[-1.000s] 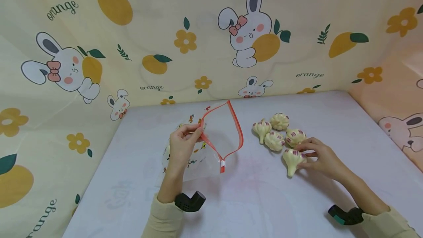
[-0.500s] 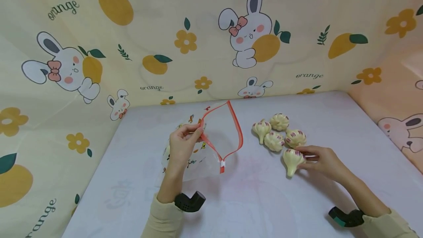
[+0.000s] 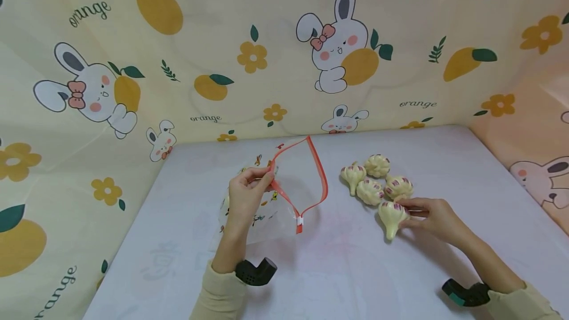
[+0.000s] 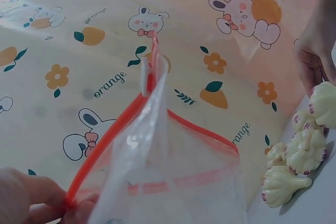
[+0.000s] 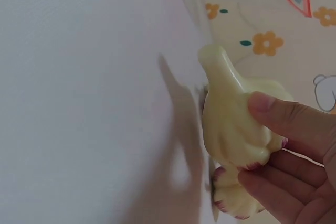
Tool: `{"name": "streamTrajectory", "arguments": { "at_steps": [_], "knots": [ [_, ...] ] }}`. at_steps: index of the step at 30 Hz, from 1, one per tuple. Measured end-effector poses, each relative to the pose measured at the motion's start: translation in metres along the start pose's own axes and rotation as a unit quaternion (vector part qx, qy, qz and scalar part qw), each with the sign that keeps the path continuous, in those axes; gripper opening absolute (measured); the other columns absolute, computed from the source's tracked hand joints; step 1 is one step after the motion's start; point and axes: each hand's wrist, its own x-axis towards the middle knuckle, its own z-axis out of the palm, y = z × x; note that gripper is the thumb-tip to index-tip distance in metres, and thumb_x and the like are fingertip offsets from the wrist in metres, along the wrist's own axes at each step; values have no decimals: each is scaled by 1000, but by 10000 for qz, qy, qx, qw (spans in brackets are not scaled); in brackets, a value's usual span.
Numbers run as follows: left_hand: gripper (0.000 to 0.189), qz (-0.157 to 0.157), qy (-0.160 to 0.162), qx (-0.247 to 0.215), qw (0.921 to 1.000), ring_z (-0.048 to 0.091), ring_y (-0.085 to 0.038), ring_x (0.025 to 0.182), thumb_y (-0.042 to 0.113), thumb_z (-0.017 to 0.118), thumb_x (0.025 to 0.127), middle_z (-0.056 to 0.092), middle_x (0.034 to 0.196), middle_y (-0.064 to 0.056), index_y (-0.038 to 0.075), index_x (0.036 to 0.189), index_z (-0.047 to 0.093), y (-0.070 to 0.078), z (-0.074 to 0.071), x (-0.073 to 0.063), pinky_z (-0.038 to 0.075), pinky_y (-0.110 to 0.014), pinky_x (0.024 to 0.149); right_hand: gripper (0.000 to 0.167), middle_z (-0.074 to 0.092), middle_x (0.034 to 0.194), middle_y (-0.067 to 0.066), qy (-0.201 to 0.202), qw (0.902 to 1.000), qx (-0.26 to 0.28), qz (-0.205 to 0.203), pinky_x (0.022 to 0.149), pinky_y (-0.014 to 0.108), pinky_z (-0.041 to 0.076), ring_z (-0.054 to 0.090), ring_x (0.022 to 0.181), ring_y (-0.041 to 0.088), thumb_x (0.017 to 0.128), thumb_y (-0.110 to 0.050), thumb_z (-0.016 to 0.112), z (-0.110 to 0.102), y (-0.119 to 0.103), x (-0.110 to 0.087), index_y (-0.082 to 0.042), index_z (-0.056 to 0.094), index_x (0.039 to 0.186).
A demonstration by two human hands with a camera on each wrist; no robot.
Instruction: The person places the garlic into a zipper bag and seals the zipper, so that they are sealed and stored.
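Observation:
My left hand (image 3: 246, 194) pinches the red-edged rim of a clear zipper bag (image 3: 275, 216) printed with small coloured figures. The bag's mouth is spread wide toward the right, and a white slider (image 3: 300, 220) sits at its near corner. On the right, my right hand (image 3: 437, 219) pinches a pale garlic bulb (image 3: 391, 219) with purple streaks between thumb and fingers; its stem points toward the near side. In the right wrist view the thumb presses the side of this garlic bulb (image 5: 236, 114), with its shadow on the table beside it.
Just beyond the held bulb, several more garlic bulbs (image 3: 370, 191) lie clustered on the white table (image 3: 346, 270). A patterned cloth (image 3: 275, 63) with rabbits and oranges rises behind the table. Black wrist cameras (image 3: 256, 271) sit on both forearms.
The right fingers have shifted slightly on the garlic bulb, which has moved a little to the left. The left hand and bag stay nearly still; the head view has tilted slightly.

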Motion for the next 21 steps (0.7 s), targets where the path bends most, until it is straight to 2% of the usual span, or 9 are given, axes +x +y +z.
{"name": "streamTrajectory", "arguments": {
  "at_steps": [4, 10, 17, 21],
  "knots": [
    [20, -26, 6, -55, 10000, 68, -3, 63, 6, 66, 89, 69, 71, 8, -5, 106, 67, 0, 0, 0, 59, -16, 74, 50, 68, 107, 31, 1, 9999, 112, -85, 67, 19, 59, 51, 87, -24, 67, -11, 85, -2, -4, 3, 8, 67, 110],
    [20, 14, 19, -39, 10000, 68, -3, 63, 6, 67, 89, 73, 78, -5, -5, 106, 67, 0, 0, 0, 59, -17, 74, 48, 68, 109, 31, 45, 9993, 271, -265, 68, 15, 58, 52, 89, -23, 68, -8, 84, -5, -12, 9, 7, 67, 111],
    [20, 15, 16, -99, 9999, 68, -3, 63, 5, 66, 89, 71, 75, 5, -5, 106, 67, -1, 0, 1, 59, -17, 72, 47, 68, 109, 29, 84, 9991, 312, -269, 69, 14, 58, 52, 89, -23, 69, -7, 83, -9, -21, 19, 6, 67, 112],
    [20, 27, 36, -52, 10000, 68, -3, 63, 5, 66, 89, 73, 78, -2, -6, 106, 67, -1, 0, 1, 59, -16, 72, 47, 67, 112, 30, 66, 9990, 354, -254, 69, 16, 59, 53, 89, -23, 70, -9, 83, -11, -26, 24, 6, 67, 113]
  ]
}}
